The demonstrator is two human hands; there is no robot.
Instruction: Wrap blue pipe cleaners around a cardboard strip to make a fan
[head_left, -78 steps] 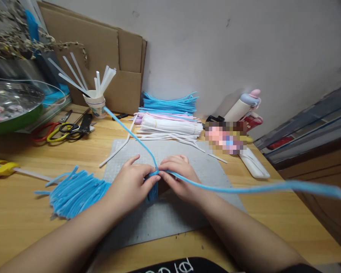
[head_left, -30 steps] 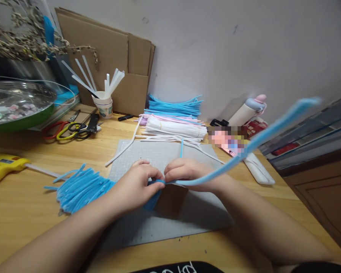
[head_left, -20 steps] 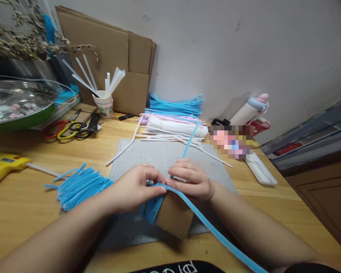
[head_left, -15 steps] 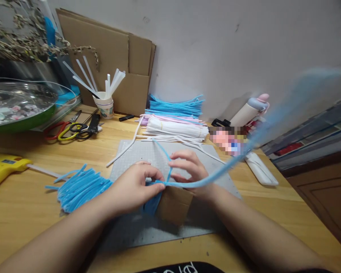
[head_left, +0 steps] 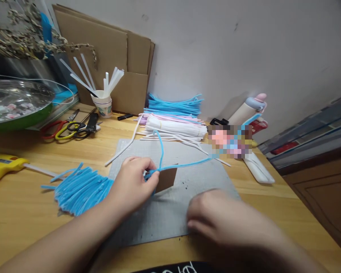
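Observation:
My left hand (head_left: 138,178) pinches a small piece of cardboard (head_left: 167,179) with blue pipe cleaner wound on its left end, above the grey cutting mat. From that pinch one blue pipe cleaner (head_left: 187,164) stretches far to the right, and a shorter end (head_left: 161,148) stands up and bends over. My right hand (head_left: 213,216) is apart from the cardboard, low over the mat's right side. Its fingers are curled under and smeared by motion, so I cannot see whether they hold anything. Beside my left forearm lies a heap of cut blue pipe cleaners (head_left: 81,189).
Bundles of blue (head_left: 173,104) and white pipe cleaners (head_left: 176,128) lie behind the cutting mat (head_left: 170,212). Scissors (head_left: 64,129), a paper cup (head_left: 102,104) of glue sticks and a yellow glue gun (head_left: 5,167) are at left. A bottle (head_left: 244,110) stands at the back right.
My right hand has left the cardboard and come down toward me on the right. The long blue end, blurred and raised before, now hangs lower. The cardboard has tilted and lifted slightly in my left hand.

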